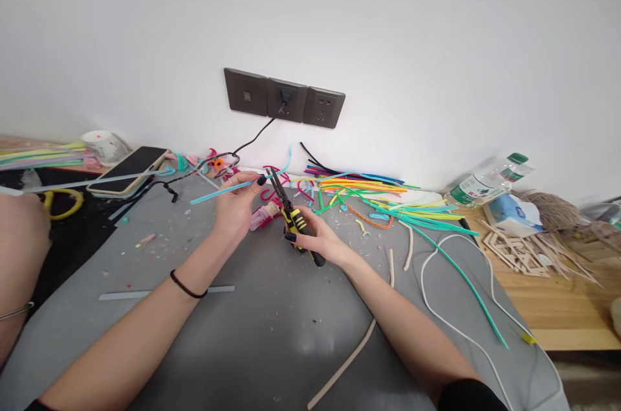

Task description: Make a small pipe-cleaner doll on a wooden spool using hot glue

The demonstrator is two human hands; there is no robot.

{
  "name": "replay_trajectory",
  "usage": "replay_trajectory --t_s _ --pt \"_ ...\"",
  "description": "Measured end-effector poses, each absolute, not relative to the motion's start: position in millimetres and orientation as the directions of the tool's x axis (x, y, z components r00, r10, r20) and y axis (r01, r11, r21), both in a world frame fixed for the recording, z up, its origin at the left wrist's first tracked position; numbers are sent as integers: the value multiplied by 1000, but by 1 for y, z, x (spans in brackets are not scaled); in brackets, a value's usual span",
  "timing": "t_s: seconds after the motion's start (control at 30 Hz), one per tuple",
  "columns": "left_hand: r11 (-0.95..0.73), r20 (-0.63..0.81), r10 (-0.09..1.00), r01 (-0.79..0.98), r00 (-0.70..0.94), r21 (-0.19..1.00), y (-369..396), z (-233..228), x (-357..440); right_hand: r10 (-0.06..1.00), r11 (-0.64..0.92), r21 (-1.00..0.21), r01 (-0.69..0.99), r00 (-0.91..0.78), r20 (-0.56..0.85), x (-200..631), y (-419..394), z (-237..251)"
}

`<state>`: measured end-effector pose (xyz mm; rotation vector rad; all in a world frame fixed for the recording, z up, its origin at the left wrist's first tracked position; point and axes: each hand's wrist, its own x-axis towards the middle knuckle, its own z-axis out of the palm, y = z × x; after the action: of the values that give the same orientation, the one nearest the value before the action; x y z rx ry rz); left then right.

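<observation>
My left hand (236, 204) pinches a light blue pipe cleaner (218, 192) that runs out to the left and up to the right. My right hand (313, 234) grips yellow-and-black pliers (291, 211) by the handles, their open jaws pointing up toward the blue pipe cleaner near my left fingertips. A small pink-and-cream figure (264, 213) lies on the grey mat (262, 327) between my hands.
A heap of coloured pipe cleaners (378, 197) lies at the back right. White cord (436, 307) loops at right. A phone (129, 168), cup (103, 144), plastic bottle (490, 181) and wooden pieces (519, 249) surround the mat. Another person's arm (19, 249) is at far left.
</observation>
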<state>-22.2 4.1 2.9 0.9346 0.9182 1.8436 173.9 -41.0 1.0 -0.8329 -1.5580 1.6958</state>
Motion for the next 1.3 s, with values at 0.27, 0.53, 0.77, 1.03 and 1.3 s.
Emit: replay_trajectory --t_s 0.27,0.53,0.77,1.03,1.3 --pt "-296 157 923 -391 -350 871 4 3 -21 854 -88 -993 -75 -519 -37 172 -38 -8" --pt "-278 142 927 -382 -347 882 5 3 -22 865 -74 -994 -81 -502 -24 172 -39 -6" --pt "-289 168 926 -347 -338 892 9 0 -25 917 -76 -992 -102 -399 -29 170 -34 -19" --pt "-233 126 946 -359 -297 904 5 1 -24 919 260 -889 378 -379 108 220 -24 55" --pt "-7 6 1000 -277 -5 961 -2 3 -20 992 95 -6 995 -94 81 311 16 59"
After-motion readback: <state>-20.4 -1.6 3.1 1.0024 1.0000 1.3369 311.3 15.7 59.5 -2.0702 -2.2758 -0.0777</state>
